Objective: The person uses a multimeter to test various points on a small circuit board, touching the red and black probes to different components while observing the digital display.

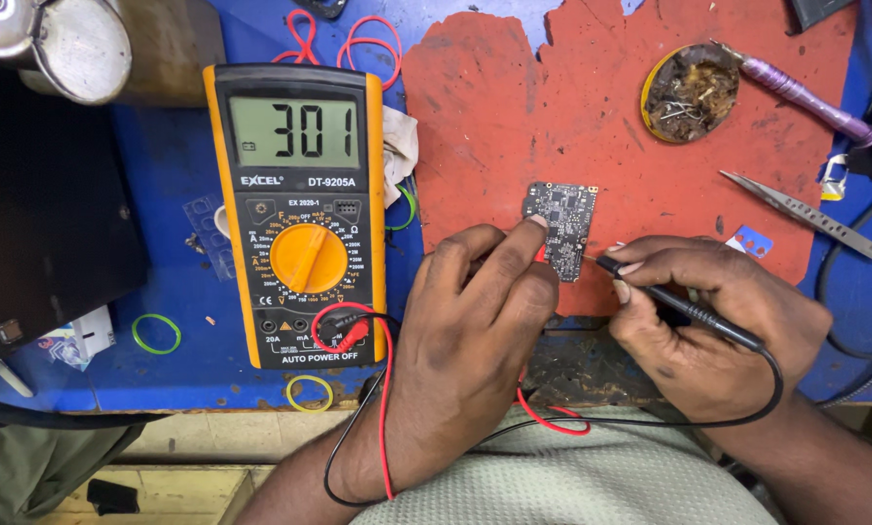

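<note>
Pinching the black probe in our right hand, we press its tip steadily on the small dark circuit board. Our left hand closes on the red probe, barely visible, beside the yellow multimeter.

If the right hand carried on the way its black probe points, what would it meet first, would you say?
The right hand aims its black probe up and left, so it would most likely first meet the small circuit board, whose edge the tip seems almost to touch already.

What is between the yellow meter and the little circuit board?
Between the meter and the board lie a white rag, a green rubber band and the red mat's edge, seen in the head view.
</note>
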